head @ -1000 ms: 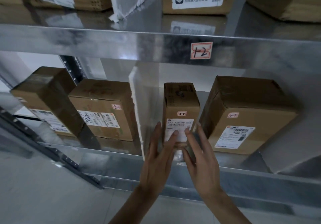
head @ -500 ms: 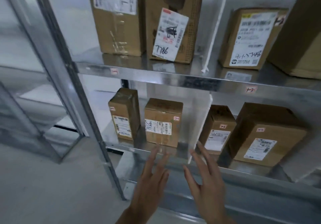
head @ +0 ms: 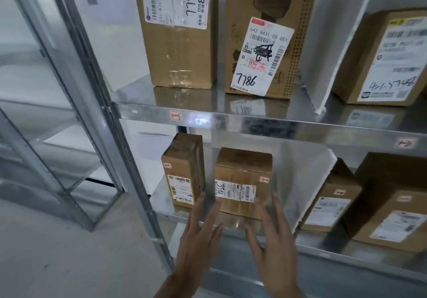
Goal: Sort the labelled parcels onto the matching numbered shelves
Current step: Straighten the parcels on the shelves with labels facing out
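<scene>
Your shelving is bare silver-grey metal: the upper shelf (head: 254,122) shines and mirrors the boxes above it, and its edge carries a pale pink tag (head: 175,115) with dark handwriting. Every parcel you face is plain brown cardboard. The square parcel (head: 242,182) bears a white label with black barcodes and a small pink sticker. The tall perforated box (head: 270,34) shows a dotted hole pattern, a white label with black "7786" and red characters. The dividers (head: 307,182) are white. The floor (head: 57,251) is grey.
</scene>
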Action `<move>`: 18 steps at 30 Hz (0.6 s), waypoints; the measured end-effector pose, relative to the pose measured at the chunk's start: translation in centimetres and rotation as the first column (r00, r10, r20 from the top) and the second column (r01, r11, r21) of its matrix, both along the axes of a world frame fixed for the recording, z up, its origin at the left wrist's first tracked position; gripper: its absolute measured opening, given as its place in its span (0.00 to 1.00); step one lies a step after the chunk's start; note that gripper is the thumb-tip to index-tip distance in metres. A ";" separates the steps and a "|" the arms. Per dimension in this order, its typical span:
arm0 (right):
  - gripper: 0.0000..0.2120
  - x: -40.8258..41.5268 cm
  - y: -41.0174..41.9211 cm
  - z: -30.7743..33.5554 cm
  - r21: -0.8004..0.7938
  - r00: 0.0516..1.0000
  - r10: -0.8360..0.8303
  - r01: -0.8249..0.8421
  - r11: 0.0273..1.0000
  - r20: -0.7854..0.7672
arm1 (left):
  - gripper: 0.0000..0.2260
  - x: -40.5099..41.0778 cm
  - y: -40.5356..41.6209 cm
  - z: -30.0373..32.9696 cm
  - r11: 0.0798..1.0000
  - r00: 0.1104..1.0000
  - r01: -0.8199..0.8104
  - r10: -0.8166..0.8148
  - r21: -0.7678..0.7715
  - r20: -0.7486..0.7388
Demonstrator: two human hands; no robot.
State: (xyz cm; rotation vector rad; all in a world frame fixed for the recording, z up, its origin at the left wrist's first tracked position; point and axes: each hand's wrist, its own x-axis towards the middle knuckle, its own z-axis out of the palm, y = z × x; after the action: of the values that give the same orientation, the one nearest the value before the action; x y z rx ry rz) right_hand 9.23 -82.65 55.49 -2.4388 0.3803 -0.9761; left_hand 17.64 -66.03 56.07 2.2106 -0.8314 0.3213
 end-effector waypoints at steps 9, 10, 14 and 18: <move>0.51 6.0 -4.1 -4.2 -0.184 0.982 -0.090 0.059 0.981 -0.168 | 0.32 7.4 -4.7 -4.5 0.990 0.996 0.082 -0.087 0.113 0.036; 0.51 6.3 -4.2 -4.6 -0.206 0.979 -0.095 0.057 0.977 -0.182 | 0.37 8.3 -4.6 -5.4 0.990 0.990 0.092 -0.103 0.106 0.098; 0.37 7.0 -4.4 -5.5 -0.248 0.982 -0.100 0.058 0.967 -0.159 | 0.21 10.3 -4.8 -7.1 0.974 0.974 0.044 -0.092 0.223 0.208; 0.39 7.8 -4.7 -5.3 -0.163 0.988 -0.074 0.051 0.985 -0.136 | 0.37 11.0 -5.5 -6.9 0.981 0.979 0.154 -0.168 0.118 0.117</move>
State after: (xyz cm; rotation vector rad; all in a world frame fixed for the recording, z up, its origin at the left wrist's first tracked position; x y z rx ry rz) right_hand 16.99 -87.37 50.21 -2.6644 0.4460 -0.8923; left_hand 28.62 -71.48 49.14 2.2227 -1.1142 0.3471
